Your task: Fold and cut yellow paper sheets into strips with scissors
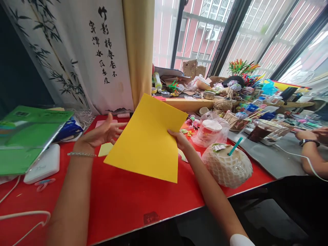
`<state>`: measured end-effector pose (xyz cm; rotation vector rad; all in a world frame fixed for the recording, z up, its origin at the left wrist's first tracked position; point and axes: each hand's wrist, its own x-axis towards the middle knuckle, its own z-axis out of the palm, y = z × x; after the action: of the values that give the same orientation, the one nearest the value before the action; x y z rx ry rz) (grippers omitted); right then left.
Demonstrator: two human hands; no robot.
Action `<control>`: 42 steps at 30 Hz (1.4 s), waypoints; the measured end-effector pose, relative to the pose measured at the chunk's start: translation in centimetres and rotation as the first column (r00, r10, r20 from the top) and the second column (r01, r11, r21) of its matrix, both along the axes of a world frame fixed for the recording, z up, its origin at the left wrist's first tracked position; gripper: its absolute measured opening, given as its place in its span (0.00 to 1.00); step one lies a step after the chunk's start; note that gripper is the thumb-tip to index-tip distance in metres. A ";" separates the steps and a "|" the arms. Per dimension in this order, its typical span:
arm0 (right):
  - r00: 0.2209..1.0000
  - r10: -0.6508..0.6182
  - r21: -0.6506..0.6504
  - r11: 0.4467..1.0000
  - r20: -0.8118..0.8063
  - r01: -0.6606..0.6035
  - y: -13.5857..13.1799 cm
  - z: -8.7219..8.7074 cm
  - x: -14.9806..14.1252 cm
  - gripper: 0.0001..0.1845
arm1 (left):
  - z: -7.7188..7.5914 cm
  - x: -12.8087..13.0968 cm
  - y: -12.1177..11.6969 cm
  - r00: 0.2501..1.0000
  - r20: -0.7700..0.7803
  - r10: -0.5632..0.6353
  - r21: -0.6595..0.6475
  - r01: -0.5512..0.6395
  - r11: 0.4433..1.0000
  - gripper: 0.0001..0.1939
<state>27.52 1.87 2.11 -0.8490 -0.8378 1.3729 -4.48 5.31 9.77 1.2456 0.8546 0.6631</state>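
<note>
We hold the yellow sheet (146, 141) at its right edge with the right hand (178, 139), above the red bench (123, 205). Our left hand (104, 134) is located near the opposite edge, fingers (118, 125) extended; contact is unclear. To the right, we note the netted fruit (227, 169) with teal straw (235, 146); to the left, the green packet (30, 143)

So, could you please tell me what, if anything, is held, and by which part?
A yellow sheet, by its right edge, in the right hand; the left hand looks open.
</note>
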 end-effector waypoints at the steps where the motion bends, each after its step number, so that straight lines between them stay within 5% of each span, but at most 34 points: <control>1: 1.000 0.007 0.000 1.000 0.004 -0.007 -0.1 0.0 -0.1 0.16 | -0.2 0.7 0.3 0.999 -0.053 -0.014 0.000 0.014 1.000 0.27; 5: 0.999 0.024 -0.031 0.999 0.023 -0.024 -0.4 0.4 -0.4 0.14 | -1.6 4.4 1.8 0.983 -0.063 0.175 0.126 -0.166 0.978 0.25; 12: 0.988 -0.051 -0.176 0.981 0.147 0.077 0.2 0.5 1.4 0.11 | -5.7 9.6 5.6 0.888 0.150 0.434 0.264 -0.459 0.848 0.22; 18: 0.932 -0.280 -0.231 0.914 0.231 0.332 2.1 -2.1 4.0 0.07 | -8.1 14.0 9.3 0.896 0.170 0.409 0.318 -0.443 0.838 0.17; 23: 0.869 -0.477 -0.131 0.860 0.135 0.493 2.3 -2.6 5.4 0.07 | -11.3 16.8 12.2 0.893 0.057 0.447 0.312 -0.442 0.841 0.18; 28: 0.825 -0.564 0.003 0.826 0.044 0.564 2.3 -3.6 3.2 0.20 | -13.0 18.0 12.9 0.890 0.019 0.456 0.306 -0.439 0.845 0.18; 36: 0.818 -0.425 0.145 0.905 0.388 0.401 1.8 -5.0 -2.7 0.27 | -11.8 19.1 12.4 0.972 0.072 0.225 0.151 -0.234 0.961 0.18; 40: 0.528 -0.328 0.354 0.934 0.784 0.054 0.8 -4.7 -3.4 0.40 | -11.6 18.2 11.8 0.982 0.048 0.184 0.050 -0.186 0.981 0.18; 42: 0.530 -0.306 0.294 0.950 0.791 0.109 1.1 -5.0 -3.1 0.33 | -11.7 17.6 11.5 0.984 0.029 0.174 0.029 -0.174 0.984 0.18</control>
<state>24.39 2.93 -2.90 -1.4162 -1.5243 0.5701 13.14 16.81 -1.93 1.1959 0.9414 0.8340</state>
